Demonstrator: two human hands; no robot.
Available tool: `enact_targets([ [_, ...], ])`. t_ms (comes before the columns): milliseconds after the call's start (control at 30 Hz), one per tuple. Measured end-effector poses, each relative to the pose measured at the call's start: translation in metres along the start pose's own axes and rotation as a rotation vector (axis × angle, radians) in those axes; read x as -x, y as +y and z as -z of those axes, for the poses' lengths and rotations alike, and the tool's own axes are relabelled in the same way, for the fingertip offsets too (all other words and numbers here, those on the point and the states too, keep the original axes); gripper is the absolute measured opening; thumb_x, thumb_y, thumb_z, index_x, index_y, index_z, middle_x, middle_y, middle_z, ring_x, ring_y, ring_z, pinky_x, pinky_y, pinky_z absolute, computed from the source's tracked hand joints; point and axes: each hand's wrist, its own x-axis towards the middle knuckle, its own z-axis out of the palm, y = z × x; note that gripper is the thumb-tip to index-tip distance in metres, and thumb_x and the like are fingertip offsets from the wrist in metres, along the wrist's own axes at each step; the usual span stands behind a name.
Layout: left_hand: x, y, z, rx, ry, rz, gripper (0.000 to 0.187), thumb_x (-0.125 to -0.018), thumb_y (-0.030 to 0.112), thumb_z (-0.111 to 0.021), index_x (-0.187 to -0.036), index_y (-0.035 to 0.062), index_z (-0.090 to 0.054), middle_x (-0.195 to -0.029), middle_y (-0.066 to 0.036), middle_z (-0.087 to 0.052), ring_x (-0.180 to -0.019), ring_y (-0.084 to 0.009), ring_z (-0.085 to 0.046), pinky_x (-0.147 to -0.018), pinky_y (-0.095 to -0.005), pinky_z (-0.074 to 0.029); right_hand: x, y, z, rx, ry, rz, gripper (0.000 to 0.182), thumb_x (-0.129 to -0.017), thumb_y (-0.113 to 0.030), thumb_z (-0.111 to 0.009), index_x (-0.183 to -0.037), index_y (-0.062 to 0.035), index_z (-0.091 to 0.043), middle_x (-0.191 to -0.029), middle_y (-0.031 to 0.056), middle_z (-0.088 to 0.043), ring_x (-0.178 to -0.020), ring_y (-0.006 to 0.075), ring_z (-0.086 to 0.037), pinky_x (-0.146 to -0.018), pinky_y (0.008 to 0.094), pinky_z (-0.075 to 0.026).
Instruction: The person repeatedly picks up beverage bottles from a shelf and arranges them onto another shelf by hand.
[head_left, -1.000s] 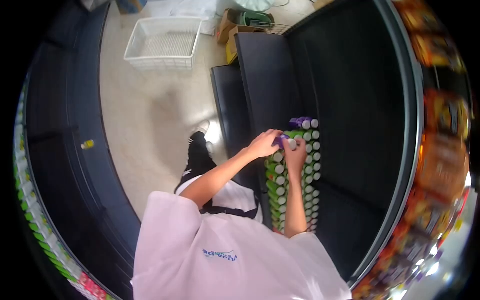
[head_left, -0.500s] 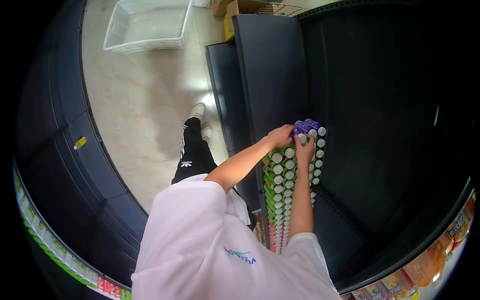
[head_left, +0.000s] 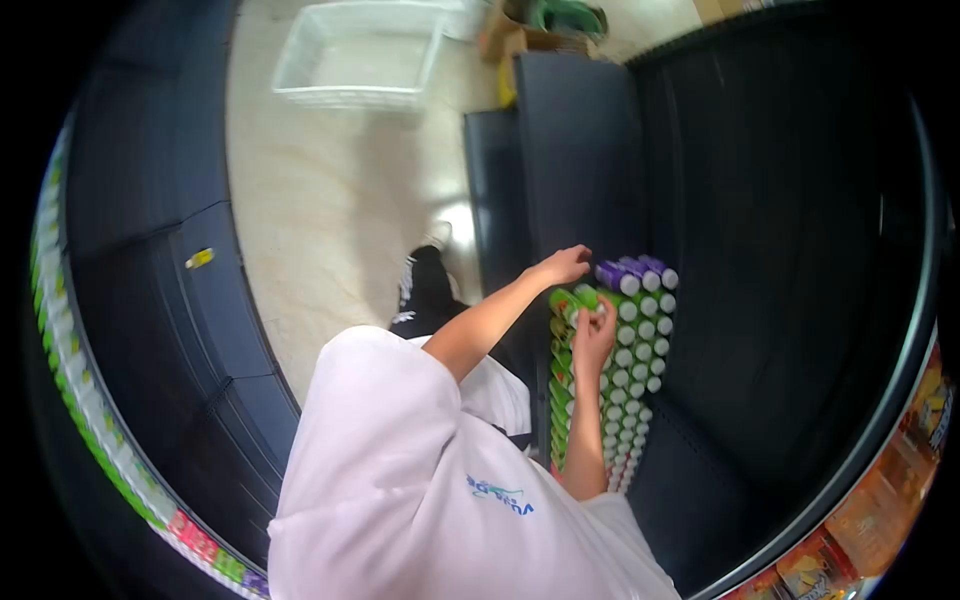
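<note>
Dark shelf [head_left: 580,150] carries bottle rows [head_left: 624,357] inward from its front edge, near which my right hand [head_left: 595,335] pinches a green bottle [head_left: 588,296] while my left hand [head_left: 562,266] hovers loosely curled, apparently unladen; step judged as positioning, next needing steady fingertips.

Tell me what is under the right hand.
Green bottles with white caps show in rows on either side of the right hand. The hand and forearm cover whatever lies directly beneath them, so that cannot be seen.
</note>
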Motion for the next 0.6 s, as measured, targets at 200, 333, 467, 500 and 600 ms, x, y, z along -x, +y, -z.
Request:
enact_targets([
  [200, 0.124, -0.100, 0.145, -0.159, 0.486, 0.151, 0.037, -0.086, 0.024, -0.059, -0.119, 0.0062, -0.065, -0.118, -0.021, -0.067, -0.107, -0.0335, -0.066, -0.093, -0.0421, -0.052, 0.069, 0.018, -0.026, -0.123, -0.284, 0.106, 0.029, -0.097, -0.012, -0.062, -0.124, -0.0056, -0.054, -0.075, 0.0011, -0.057, -0.051, 0.0050, -0.048, -0.044, 0.0208, -0.037],
  [333, 0.298, -0.170, 0.200, -0.352, 1.082, 0.499, 0.034, -0.088, 0.021, -0.054, -0.116, 0.0057, -0.064, -0.109, -0.023, -0.069, -0.101, -0.0388, -0.067, -0.089, -0.0459, -0.053, 0.089, 0.047, -0.029, -0.061, -0.597, 0.191, 0.021, -0.097, -0.012, -0.062, -0.116, -0.0050, -0.060, -0.075, 0.0018, -0.060, -0.053, 0.0056, -0.051, -0.044, 0.0209, -0.041],
  [467, 0.458, -0.252, 0.176, -0.178, 1.450, 0.685, 0.035, -0.093, 0.027, -0.045, -0.111, 0.0029, -0.063, -0.106, -0.028, -0.067, -0.101, -0.0438, -0.064, -0.087, -0.0493, -0.052, 0.091, 0.082, -0.029, -0.005, -0.773, 0.253, 0.014, -0.097, -0.015, -0.061, -0.108, -0.0061, -0.063, -0.072, -0.0003, -0.058, -0.057, 0.0057, -0.052, -0.044, 0.0213, -0.043],
  [500, 0.495, -0.255, 0.150, -0.134, 1.435, 0.660, 0.034, -0.093, 0.027, -0.046, -0.109, 0.0025, -0.064, -0.106, -0.027, -0.067, -0.101, -0.0443, -0.064, -0.087, -0.0493, -0.052, 0.090, 0.087, -0.025, 0.043, -0.794, 0.263, 0.014, -0.096, -0.014, -0.062, -0.108, -0.0070, -0.064, -0.073, -0.0016, -0.058, -0.061, 0.0056, -0.054, -0.046, 0.0212, -0.044],
  [600, 0.587, -0.277, 0.045, -0.054, 1.392, 0.637, 0.031, -0.091, 0.026, -0.050, -0.104, 0.0025, -0.065, -0.103, -0.025, -0.068, -0.098, -0.0451, -0.063, -0.083, -0.0499, -0.051, 0.096, 0.094, -0.027, 0.132, -0.913, 0.258, 0.011, -0.097, -0.018, -0.062, -0.104, -0.0091, -0.063, -0.074, -0.0017, -0.058, -0.061, 0.0060, -0.055, -0.045, 0.0211, -0.043],
])
